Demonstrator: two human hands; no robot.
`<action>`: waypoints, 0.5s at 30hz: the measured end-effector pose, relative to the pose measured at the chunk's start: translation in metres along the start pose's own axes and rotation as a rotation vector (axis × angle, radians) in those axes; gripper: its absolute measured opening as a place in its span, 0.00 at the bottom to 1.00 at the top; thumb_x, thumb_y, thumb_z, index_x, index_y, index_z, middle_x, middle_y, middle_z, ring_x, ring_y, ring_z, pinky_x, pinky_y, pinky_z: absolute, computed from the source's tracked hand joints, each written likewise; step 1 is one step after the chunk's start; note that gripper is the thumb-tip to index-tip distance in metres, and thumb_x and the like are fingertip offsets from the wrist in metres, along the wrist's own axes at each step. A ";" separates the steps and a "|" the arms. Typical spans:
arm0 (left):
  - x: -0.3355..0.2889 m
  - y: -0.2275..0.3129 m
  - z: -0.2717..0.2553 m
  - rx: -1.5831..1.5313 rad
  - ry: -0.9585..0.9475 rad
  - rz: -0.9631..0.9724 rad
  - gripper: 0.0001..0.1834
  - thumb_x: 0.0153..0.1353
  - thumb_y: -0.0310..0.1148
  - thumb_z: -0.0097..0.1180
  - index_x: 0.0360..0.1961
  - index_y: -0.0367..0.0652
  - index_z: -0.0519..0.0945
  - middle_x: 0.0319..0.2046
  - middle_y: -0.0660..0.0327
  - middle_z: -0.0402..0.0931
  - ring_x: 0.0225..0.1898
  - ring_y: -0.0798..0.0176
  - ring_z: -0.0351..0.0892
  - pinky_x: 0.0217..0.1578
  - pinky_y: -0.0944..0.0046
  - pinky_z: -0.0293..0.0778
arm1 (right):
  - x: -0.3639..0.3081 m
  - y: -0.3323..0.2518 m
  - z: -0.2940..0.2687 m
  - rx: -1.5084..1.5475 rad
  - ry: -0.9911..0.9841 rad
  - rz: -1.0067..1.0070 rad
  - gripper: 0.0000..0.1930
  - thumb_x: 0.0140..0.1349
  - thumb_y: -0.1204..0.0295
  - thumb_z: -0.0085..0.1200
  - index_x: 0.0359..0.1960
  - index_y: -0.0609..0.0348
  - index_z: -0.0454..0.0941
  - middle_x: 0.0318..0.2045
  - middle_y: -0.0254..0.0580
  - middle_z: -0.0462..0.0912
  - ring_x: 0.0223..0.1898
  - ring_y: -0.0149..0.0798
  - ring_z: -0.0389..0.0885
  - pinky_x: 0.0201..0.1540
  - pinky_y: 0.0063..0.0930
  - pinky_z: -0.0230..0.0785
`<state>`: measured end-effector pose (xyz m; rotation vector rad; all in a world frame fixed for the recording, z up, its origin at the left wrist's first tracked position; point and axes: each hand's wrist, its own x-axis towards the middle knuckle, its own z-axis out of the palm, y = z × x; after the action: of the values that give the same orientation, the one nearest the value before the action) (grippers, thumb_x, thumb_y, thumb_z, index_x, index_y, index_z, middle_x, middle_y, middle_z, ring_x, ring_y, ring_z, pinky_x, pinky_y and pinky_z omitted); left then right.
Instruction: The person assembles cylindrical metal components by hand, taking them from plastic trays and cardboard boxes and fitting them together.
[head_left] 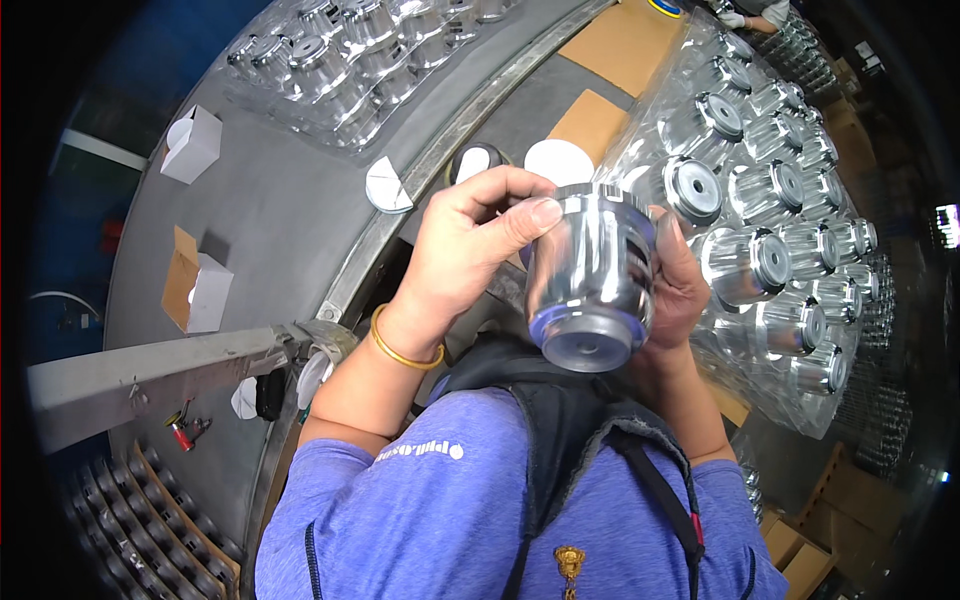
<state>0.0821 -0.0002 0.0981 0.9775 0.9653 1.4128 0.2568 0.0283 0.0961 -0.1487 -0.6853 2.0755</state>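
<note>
Between my two hands, in front of my chest, is a shiny metal cylindrical housing (590,265), tilted so that its narrower round end with a small centre hole points down toward me. My left hand (480,225) grips its upper left rim, thumb on the side and fingers curled over the edge. On the right side, my right hand (678,285) is closed around the housing, its fingers partly hidden behind it. Slots show in the housing's right wall. Close beyond my hands lies a white round disc (558,160).
To the right, plastic-wrapped trays hold rows of similar housings (768,195); more housings (320,65) stand at the far left. A grey conveyor (280,200) carries small open boxes (200,145). A metal beam (150,380) juts in from the left. Another person (755,15) works at the far right.
</note>
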 end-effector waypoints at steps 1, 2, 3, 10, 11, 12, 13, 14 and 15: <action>-0.002 -0.004 0.004 -0.078 0.002 0.012 0.13 0.58 0.34 0.56 0.40 0.35 0.75 0.31 0.66 0.75 0.33 0.75 0.71 0.33 0.75 0.69 | 0.002 0.001 0.002 0.068 0.000 -0.009 0.25 0.63 0.58 0.40 0.50 0.72 0.65 0.44 0.56 0.75 0.45 0.46 0.76 0.51 0.39 0.68; -0.004 -0.008 0.008 -0.080 0.001 0.016 0.13 0.58 0.34 0.56 0.40 0.35 0.75 0.31 0.66 0.75 0.33 0.75 0.71 0.33 0.75 0.69 | 0.004 0.002 0.003 0.136 -0.002 -0.018 0.26 0.64 0.57 0.38 0.50 0.72 0.65 0.44 0.56 0.75 0.45 0.47 0.76 0.51 0.40 0.68; -0.007 -0.012 0.011 -0.151 0.016 0.018 0.14 0.60 0.35 0.54 0.41 0.36 0.75 0.31 0.66 0.74 0.33 0.76 0.71 0.32 0.75 0.69 | 0.003 0.003 0.003 0.079 0.160 0.012 0.28 0.65 0.55 0.34 0.51 0.72 0.65 0.45 0.56 0.75 0.45 0.48 0.76 0.51 0.40 0.68; -0.019 -0.026 0.024 -0.203 0.078 0.162 0.19 0.65 0.41 0.45 0.48 0.36 0.68 0.33 0.67 0.73 0.32 0.75 0.69 0.34 0.74 0.67 | 0.002 0.008 0.005 0.170 0.309 0.053 0.31 0.62 0.49 0.37 0.52 0.69 0.64 0.47 0.57 0.72 0.44 0.49 0.75 0.48 0.43 0.69; -0.019 -0.026 0.025 -0.195 0.085 0.223 0.19 0.65 0.40 0.45 0.48 0.35 0.68 0.33 0.66 0.72 0.33 0.74 0.69 0.37 0.73 0.67 | 0.002 0.009 0.004 0.097 0.309 0.028 0.30 0.62 0.50 0.36 0.51 0.69 0.65 0.46 0.56 0.72 0.45 0.48 0.74 0.48 0.41 0.69; -0.020 -0.022 0.022 -0.195 0.088 0.229 0.19 0.65 0.40 0.45 0.48 0.35 0.68 0.33 0.66 0.72 0.33 0.74 0.69 0.37 0.73 0.67 | 0.001 0.009 0.007 0.095 0.304 0.031 0.30 0.62 0.50 0.36 0.51 0.69 0.65 0.46 0.56 0.72 0.45 0.48 0.74 0.48 0.41 0.69; -0.020 -0.018 0.017 -0.211 0.012 0.204 0.19 0.65 0.40 0.44 0.48 0.34 0.68 0.35 0.64 0.72 0.36 0.73 0.69 0.40 0.73 0.66 | 0.003 0.009 0.012 0.044 0.367 0.044 0.30 0.63 0.51 0.35 0.50 0.69 0.66 0.46 0.56 0.73 0.44 0.47 0.74 0.48 0.39 0.69; -0.021 -0.014 0.012 -0.227 -0.065 0.178 0.19 0.65 0.40 0.44 0.48 0.33 0.68 0.37 0.63 0.73 0.38 0.72 0.69 0.44 0.72 0.65 | 0.004 0.009 0.018 -0.008 0.429 0.056 0.29 0.64 0.52 0.33 0.50 0.69 0.66 0.45 0.55 0.73 0.44 0.46 0.75 0.48 0.37 0.69; -0.022 -0.016 0.007 -0.152 0.035 0.160 0.19 0.65 0.39 0.45 0.48 0.33 0.69 0.38 0.61 0.73 0.42 0.72 0.69 0.45 0.72 0.64 | 0.004 0.006 0.020 -0.045 0.330 0.098 0.27 0.66 0.54 0.30 0.47 0.70 0.68 0.42 0.53 0.76 0.41 0.44 0.77 0.46 0.35 0.70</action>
<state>0.0952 -0.0207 0.0843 0.9361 0.8060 1.6169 0.2432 0.0209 0.1106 -0.5469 -0.5295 2.0627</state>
